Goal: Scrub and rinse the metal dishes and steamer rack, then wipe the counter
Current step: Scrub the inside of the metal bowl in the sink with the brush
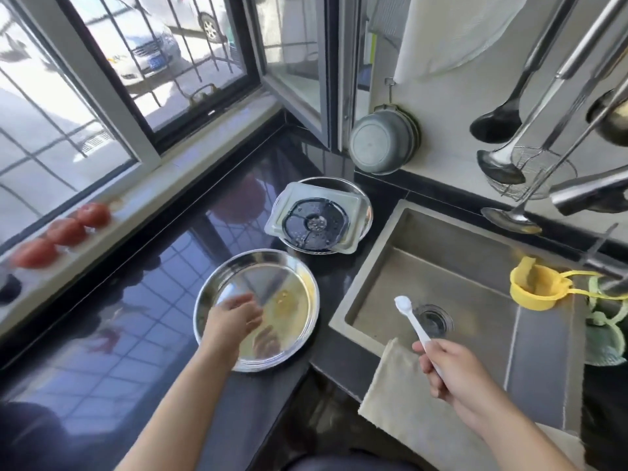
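Observation:
A round metal dish (pixel 272 277) with yellow residue lies on the black counter (pixel 163 300) left of the sink. My left hand (pixel 231 319) hovers over it with fingers loosely spread, blurred. My right hand (pixel 452 368) pinches a white plastic spoon (pixel 413 321) heaped with white powder, held above the steel sink (pixel 441 263). Farther back, a second metal dish (pixel 360 195) carries a clear square lid and a dark round rack (pixel 316 222).
A beige cloth (pixel 397 396) hangs over the sink's front edge. A yellow strainer (pixel 537 287) sits on the sink's right rim. Ladles and a skimmer (pixel 530 171) hang at right, a grey bowl (pixel 380 144) on the wall. Three tomatoes (pixel 64 231) line the windowsill.

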Demonstrator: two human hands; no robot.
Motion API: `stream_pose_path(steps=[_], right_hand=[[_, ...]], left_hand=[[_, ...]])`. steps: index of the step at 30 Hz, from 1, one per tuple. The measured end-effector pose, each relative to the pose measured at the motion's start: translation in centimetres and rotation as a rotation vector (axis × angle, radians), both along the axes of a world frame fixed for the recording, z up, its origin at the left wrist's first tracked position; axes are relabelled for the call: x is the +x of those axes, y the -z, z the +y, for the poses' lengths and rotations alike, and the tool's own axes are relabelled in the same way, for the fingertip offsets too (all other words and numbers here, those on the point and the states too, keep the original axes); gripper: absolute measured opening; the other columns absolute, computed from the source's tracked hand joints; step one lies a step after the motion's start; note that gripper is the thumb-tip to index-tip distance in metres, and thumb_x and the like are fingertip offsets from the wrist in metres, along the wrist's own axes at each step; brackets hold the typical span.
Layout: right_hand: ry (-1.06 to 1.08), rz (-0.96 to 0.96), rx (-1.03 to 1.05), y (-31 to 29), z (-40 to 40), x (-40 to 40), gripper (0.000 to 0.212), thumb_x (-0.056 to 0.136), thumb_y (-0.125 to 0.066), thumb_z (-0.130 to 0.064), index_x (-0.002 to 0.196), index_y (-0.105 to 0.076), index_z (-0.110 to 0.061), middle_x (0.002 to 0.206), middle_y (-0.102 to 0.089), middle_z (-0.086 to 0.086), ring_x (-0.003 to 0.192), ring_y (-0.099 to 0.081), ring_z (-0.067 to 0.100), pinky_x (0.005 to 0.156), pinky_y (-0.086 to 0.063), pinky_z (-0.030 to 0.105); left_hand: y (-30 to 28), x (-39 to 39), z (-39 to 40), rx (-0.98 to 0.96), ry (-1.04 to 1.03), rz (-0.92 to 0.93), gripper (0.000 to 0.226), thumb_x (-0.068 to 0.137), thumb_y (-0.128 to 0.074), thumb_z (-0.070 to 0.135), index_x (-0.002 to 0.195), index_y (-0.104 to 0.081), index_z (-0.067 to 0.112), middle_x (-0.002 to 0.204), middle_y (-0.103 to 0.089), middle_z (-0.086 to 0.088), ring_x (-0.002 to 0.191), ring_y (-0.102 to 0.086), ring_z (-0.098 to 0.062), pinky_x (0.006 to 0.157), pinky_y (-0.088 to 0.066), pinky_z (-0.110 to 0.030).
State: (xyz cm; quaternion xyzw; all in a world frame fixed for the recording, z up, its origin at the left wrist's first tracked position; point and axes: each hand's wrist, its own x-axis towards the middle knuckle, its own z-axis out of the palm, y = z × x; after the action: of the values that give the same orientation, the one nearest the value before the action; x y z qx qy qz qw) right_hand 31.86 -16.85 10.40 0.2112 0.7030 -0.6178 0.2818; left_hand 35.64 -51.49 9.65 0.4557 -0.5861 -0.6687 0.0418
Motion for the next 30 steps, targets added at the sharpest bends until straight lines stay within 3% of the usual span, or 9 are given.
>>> stream_pose_path(steps=[3,5,11,13,16,19,23,27,30], right_hand=[[-0.076,-0.017,-0.013,0.5,-1.6,-0.2,0.027,0.109,-0.041,-0.012,0.104,-0.064,0.0,0.062,-0.052,0.002,0.044,-0.036,0.014,0.048,-0.03,0.028],[-0.115,-0.023,-0.022,0.7,-2.5,-0.5,0.027,0.109,-0.041,-0.013,0.104,-0.064,0.0,0.062,-0.053,0.001,0.045,-0.037,0.014,0.05,-0.031,0.029],[-0.156,-0.012,-0.034,0.0,-3.2,-0.5,0.027,0.109,-0.041,-0.011,0.103,-0.064,0.0,0.063,-0.055,0.001,0.045,-0.039,0.014,0.05,-0.035,0.028],[-0.138,-0.009,-0.031,-0.3,-2.7,-0.4,0.026,0.109,-0.041,-0.011,0.103,-0.064,0.0,0.064,-0.056,0.002,0.044,-0.039,0.013,0.049,-0.036,0.027],[-0.088,-0.009,-0.024,-0.5,-1.4,-0.2,0.026,0.109,-0.041,-0.012,0.103,-0.064,0.0,0.066,-0.053,0.004,0.042,-0.039,0.011,0.05,-0.035,0.027],[-0.022,-0.015,-0.036,-0.4,0.0,0.0,0.025,0.109,-0.042,-0.013,0.103,-0.063,-0.002,0.066,-0.052,0.003,0.038,-0.039,0.007,0.051,-0.035,0.026],[0.066,-0.028,-0.053,0.1,2.1,0.2,0.024,0.109,-0.043,-0.014,0.104,-0.064,-0.003,0.064,-0.053,0.002,0.038,-0.039,0.007,0.045,-0.036,0.023],[0.112,-0.056,-0.074,0.5,3.5,0.2,0.023,0.109,-0.044,-0.014,0.105,-0.064,-0.003,0.066,-0.052,0.002,0.038,-0.039,0.007,0.044,-0.037,0.023],[0.129,-0.061,-0.091,0.0,4.2,0.1,0.024,0.109,-0.043,-0.014,0.105,-0.063,-0.004,0.069,-0.05,0.004,0.037,-0.038,0.006,0.049,-0.036,0.026]], left_hand=[[0.8,7.5,-2.2,-0.281,-0.085,-0.167,0.014,0.095,-0.062,0.01,0.105,-0.069,0.004,0.084,-0.069,-0.014,0.067,-0.061,-0.022,0.064,-0.051,-0.032],[1.9,10.4,-3.2,-0.358,-0.095,-0.289,0.029,0.086,-0.063,0.029,0.097,-0.066,0.002,0.072,-0.062,-0.015,0.056,-0.056,-0.019,0.063,-0.048,-0.032],[4.4,9.1,-3.1,0.092,-0.163,-0.239,0.03,0.104,-0.062,0.027,0.113,-0.054,-0.001,0.098,-0.06,-0.018,0.079,-0.073,-0.037,0.062,-0.064,-0.039],[5.6,7.8,-2.8,0.144,-0.203,-0.22,0.021,0.103,-0.063,0.021,0.103,-0.056,0.001,0.083,-0.061,-0.016,0.066,-0.071,-0.03,0.05,-0.061,-0.031],[6.6,6.6,-2.6,0.041,-0.191,-0.289,0.007,0.096,-0.06,0.004,0.091,-0.056,0.007,0.061,-0.055,-0.009,0.04,-0.051,-0.017,0.037,-0.042,-0.021],[7.1,6.5,-1.4,0.009,-0.205,-0.293,0.008,0.09,-0.054,-0.003,0.09,-0.056,0.005,0.06,-0.052,-0.01,0.047,-0.043,-0.02,0.047,-0.035,-0.025],[5.3,7.3,1.5,-0.18,-0.253,-0.17,0.009,0.089,-0.054,0.01,0.081,-0.056,0.006,0.071,-0.053,-0.011,0.065,-0.05,-0.025,0.06,-0.044,-0.033],[2.0,6.4,1.5,-0.431,-0.17,-0.138,0.025,0.081,-0.055,0.025,0.07,-0.052,0.002,0.059,-0.055,-0.008,0.056,-0.053,-0.026,0.062,-0.057,-0.056],[-0.1,6.0,2.3,-0.494,-0.088,-0.125,0.017,0.079,-0.051,0.013,0.069,-0.051,-0.001,0.049,-0.051,-0.003,0.045,-0.051,-0.023,0.054,-0.052,-0.047]])
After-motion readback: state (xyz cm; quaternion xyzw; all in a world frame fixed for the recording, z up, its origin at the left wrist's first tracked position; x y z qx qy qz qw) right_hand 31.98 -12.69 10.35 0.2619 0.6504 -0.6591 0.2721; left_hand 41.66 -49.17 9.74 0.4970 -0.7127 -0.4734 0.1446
